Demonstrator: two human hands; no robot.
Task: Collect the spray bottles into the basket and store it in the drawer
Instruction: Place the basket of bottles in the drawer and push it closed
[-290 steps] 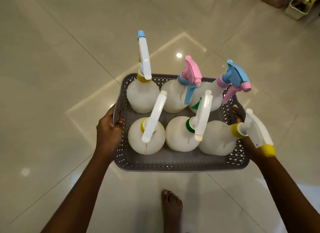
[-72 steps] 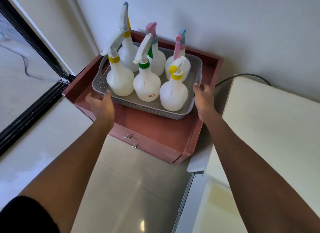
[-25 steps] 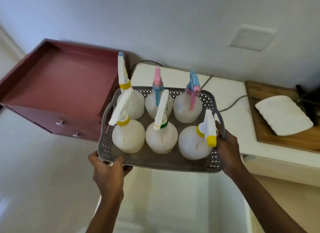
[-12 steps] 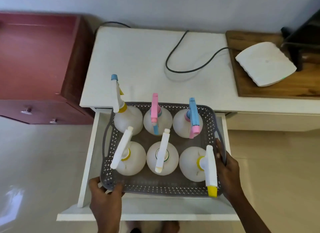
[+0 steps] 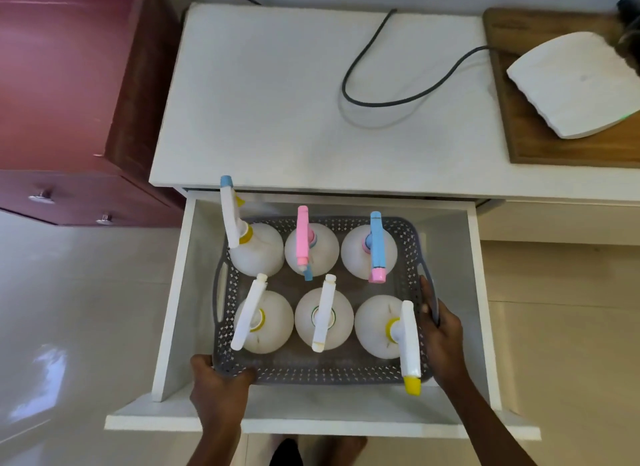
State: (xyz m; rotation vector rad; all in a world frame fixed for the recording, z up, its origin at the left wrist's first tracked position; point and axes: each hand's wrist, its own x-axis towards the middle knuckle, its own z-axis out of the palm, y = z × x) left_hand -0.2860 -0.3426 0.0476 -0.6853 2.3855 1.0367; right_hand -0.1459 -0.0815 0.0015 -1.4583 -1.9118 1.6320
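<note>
A grey perforated basket (image 5: pixel 311 373) holds several white spray bottles (image 5: pixel 323 318) standing upright, with white, pink and blue trigger heads. The basket is inside the open white drawer (image 5: pixel 476 292), low between its walls; whether it rests on the drawer floor I cannot tell. My left hand (image 5: pixel 216 379) grips the basket's near left corner. My right hand (image 5: pixel 441 330) grips the right rim by the handle. One yellow-tipped nozzle (image 5: pixel 412 386) sticks out over the near rim.
The drawer belongs to a white cabinet whose top (image 5: pixel 277 101) carries a dark cable (image 5: pixel 381 100). A wooden board (image 5: pixel 540 146) with a white device (image 5: pixel 575 84) lies at the right. A maroon drawer unit (image 5: pixel 69 119) stands at the left. Glossy floor tiles surround.
The basket has gone down from above the drawer opening into the drawer, farther back. Both hands keep their hold on it.
</note>
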